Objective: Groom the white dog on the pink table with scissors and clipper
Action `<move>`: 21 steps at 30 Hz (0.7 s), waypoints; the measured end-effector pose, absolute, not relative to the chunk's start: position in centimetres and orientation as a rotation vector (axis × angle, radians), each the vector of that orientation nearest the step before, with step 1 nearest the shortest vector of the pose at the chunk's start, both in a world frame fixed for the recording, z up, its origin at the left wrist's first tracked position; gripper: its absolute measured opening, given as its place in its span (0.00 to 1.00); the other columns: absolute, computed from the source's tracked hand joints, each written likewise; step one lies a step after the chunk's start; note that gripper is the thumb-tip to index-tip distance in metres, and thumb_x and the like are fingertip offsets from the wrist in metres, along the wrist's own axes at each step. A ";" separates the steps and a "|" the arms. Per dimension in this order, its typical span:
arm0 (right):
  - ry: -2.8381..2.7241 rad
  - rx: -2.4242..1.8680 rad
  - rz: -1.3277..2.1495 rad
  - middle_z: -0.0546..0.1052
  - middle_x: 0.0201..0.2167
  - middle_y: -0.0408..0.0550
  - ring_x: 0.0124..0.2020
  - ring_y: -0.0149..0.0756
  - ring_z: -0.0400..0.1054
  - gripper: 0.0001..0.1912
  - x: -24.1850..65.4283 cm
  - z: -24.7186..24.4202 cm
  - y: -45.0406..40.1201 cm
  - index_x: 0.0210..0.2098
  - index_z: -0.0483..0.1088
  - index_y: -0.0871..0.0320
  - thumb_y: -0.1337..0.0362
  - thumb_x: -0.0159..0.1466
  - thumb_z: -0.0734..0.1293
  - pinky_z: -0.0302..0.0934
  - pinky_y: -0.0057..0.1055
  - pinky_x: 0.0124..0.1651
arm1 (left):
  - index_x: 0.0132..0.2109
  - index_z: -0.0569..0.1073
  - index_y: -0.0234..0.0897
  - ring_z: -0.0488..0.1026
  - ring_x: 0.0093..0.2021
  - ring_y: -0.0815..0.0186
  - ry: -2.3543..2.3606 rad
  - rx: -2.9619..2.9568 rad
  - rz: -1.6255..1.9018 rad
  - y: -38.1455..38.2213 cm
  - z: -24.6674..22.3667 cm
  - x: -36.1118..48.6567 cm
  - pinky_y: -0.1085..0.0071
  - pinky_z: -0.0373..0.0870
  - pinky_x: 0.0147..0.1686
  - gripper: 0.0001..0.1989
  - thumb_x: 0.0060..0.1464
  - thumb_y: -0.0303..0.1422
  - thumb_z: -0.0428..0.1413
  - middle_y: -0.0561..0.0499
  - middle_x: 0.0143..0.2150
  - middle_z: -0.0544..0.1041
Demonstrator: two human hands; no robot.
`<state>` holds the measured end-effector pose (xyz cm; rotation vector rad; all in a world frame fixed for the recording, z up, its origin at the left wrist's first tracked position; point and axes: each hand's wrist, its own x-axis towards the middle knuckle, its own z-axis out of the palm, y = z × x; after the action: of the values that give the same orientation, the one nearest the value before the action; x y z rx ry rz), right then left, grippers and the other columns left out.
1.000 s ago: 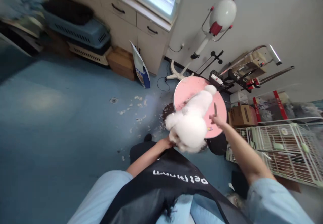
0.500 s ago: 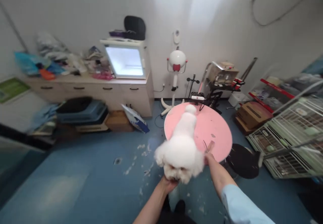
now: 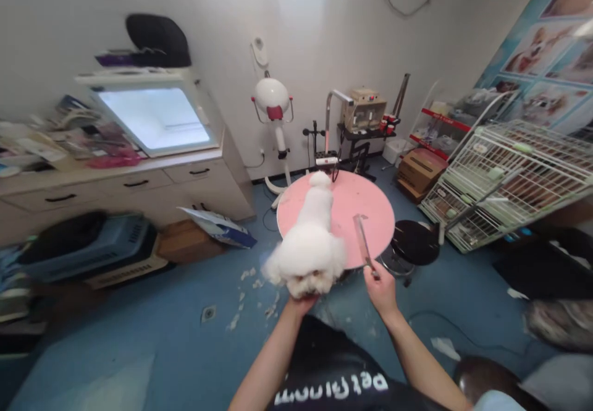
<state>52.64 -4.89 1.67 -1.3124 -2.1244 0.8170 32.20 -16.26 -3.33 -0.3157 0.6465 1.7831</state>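
A fluffy white dog (image 3: 311, 238) stands on a round pink grooming table (image 3: 375, 204), its head toward me and hanging over the near edge. My left hand (image 3: 302, 303) is cupped under its chin and holds the head up; most of the fingers are hidden by the fur. To the right of the dog, my right hand (image 3: 382, 287) is closed round one end of a long grooming comb (image 3: 362, 241). The comb points up and away over the table, apart from the coat.
A round black stool (image 3: 414, 242) stands right of the table, with wire cages (image 3: 504, 182) beyond. Behind the table are a white dryer on a stand (image 3: 272, 96) and a small shelf cart (image 3: 365, 130). Fur clippings (image 3: 245, 275) and a cable (image 3: 454, 318) lie on the floor.
My view has swung right. My right hand has moved away from beside the dog's head, nearer to me, and the comb now shows plainly. My left hand stays under the chin.
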 end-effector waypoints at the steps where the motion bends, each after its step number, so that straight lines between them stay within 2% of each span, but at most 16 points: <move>1: -2.142 -1.219 0.814 0.85 0.40 0.56 0.40 0.46 0.78 0.25 52.8 1.9 -6.4 0.50 0.81 0.59 0.58 0.68 0.56 0.68 0.34 0.46 | 0.36 0.73 0.38 0.72 0.25 0.69 0.668 -0.407 1.765 -16.2 -2.6 32.3 0.74 0.73 0.27 0.07 0.51 0.34 0.62 0.53 0.28 0.76; 3: -2.177 -1.203 0.802 0.85 0.36 0.54 0.37 0.44 0.78 0.20 53.0 2.5 -8.4 0.43 0.83 0.57 0.61 0.64 0.60 0.67 0.31 0.44 | 0.36 0.73 0.36 0.73 0.26 0.68 0.715 -0.522 1.693 -16.1 -1.6 32.2 0.72 0.74 0.29 0.04 0.57 0.33 0.57 0.51 0.29 0.76; 6: -2.036 -1.515 0.682 0.85 0.33 0.55 0.33 0.43 0.77 0.18 53.1 3.5 -9.8 0.38 0.83 0.56 0.63 0.61 0.60 0.64 0.30 0.38 | 0.37 0.73 0.36 0.75 0.29 0.66 0.765 -0.505 1.600 -16.4 -1.2 31.8 0.71 0.74 0.31 0.12 0.67 0.33 0.47 0.49 0.31 0.78; 8: -1.984 -1.545 0.671 0.85 0.35 0.55 0.34 0.43 0.77 0.18 53.1 4.0 -10.5 0.38 0.83 0.56 0.62 0.62 0.60 0.64 0.30 0.38 | 0.37 0.72 0.36 0.75 0.30 0.66 0.777 -0.467 1.551 -16.7 -1.4 31.3 0.70 0.74 0.32 0.16 0.70 0.34 0.43 0.48 0.32 0.78; 11: -2.073 -1.399 0.798 0.85 0.37 0.53 0.36 0.43 0.78 0.17 52.8 4.5 -11.4 0.40 0.83 0.54 0.62 0.61 0.62 0.65 0.30 0.40 | 0.38 0.73 0.37 0.74 0.30 0.66 0.755 -0.399 1.506 -16.9 -2.2 30.5 0.70 0.73 0.33 0.13 0.69 0.37 0.49 0.49 0.33 0.79; 14: -1.965 -1.619 0.742 0.85 0.35 0.52 0.35 0.43 0.77 0.18 53.2 5.2 -11.5 0.41 0.83 0.55 0.62 0.60 0.62 0.64 0.30 0.38 | 0.38 0.73 0.38 0.74 0.30 0.67 0.702 -0.285 1.488 -16.7 -3.0 29.8 0.72 0.72 0.32 0.08 0.62 0.38 0.57 0.51 0.33 0.79; 16: -1.817 -1.754 0.634 0.84 0.32 0.53 0.33 0.42 0.74 0.19 53.6 5.9 -11.1 0.40 0.82 0.57 0.61 0.60 0.61 0.62 0.30 0.37 | 0.38 0.73 0.38 0.74 0.30 0.67 0.674 -0.221 1.466 -16.7 -3.3 29.4 0.72 0.72 0.31 0.07 0.58 0.36 0.59 0.51 0.33 0.78; 18: -1.773 -1.683 0.664 0.82 0.30 0.52 0.31 0.40 0.72 0.19 53.5 6.5 -10.5 0.38 0.81 0.59 0.58 0.60 0.61 0.61 0.30 0.36 | 0.39 0.74 0.37 0.74 0.31 0.66 0.656 -0.193 1.443 -16.7 -3.3 29.3 0.71 0.72 0.32 0.07 0.57 0.35 0.60 0.49 0.34 0.79; 21: -1.870 -1.536 0.861 0.78 0.25 0.49 0.29 0.38 0.69 0.15 52.3 6.6 -10.1 0.30 0.76 0.58 0.57 0.58 0.61 0.60 0.30 0.35 | 0.43 0.76 0.35 0.76 0.36 0.64 0.623 -0.157 1.442 -16.7 -2.9 29.6 0.69 0.75 0.37 0.09 0.56 0.35 0.61 0.46 0.39 0.80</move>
<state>52.31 -10.06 6.57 -1.5361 -1.8705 0.8611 29.62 -16.67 -2.91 -0.1568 0.6232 1.4422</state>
